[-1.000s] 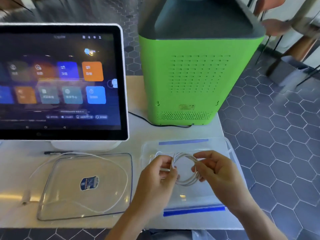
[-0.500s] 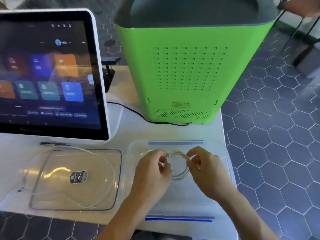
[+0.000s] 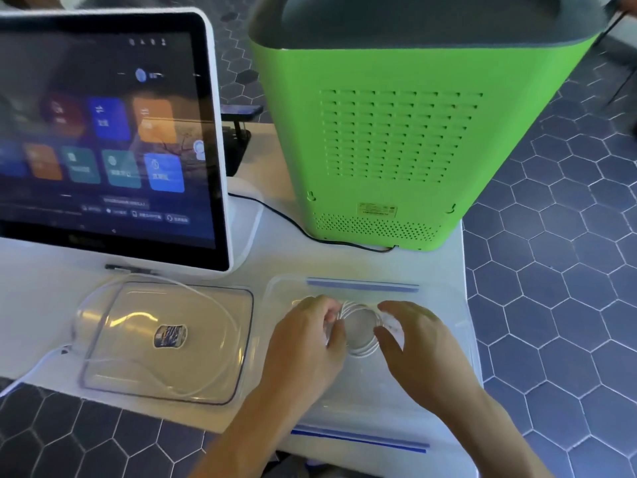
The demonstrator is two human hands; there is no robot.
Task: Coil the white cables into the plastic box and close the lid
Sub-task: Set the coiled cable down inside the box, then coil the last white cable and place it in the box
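Observation:
A clear plastic box (image 3: 448, 305) with blue strips on its near and far rims sits on the white table at the right. Inside it, both my hands hold a small coil of white cable (image 3: 361, 351) low over the box floor. My left hand (image 3: 306, 343) pinches the coil's left side. My right hand (image 3: 417, 346) grips its right side with thumb and fingers. The clear lid (image 3: 213, 339), marked with a small sticker, lies flat to the left of the box. A second white cable (image 3: 38, 365) loops loosely around and under the lid.
A touchscreen monitor (image 3: 103, 132) stands at the back left. A large green machine (image 3: 396, 150) stands behind the box, with a black cord (image 3: 293, 225) running from it. The table edge (image 3: 463, 270) drops to a dark hexagon-tiled floor on the right.
Both hands have lowered the coil deeper into the box and drawn it into a tighter ring. The view has shifted so the monitor sits further left.

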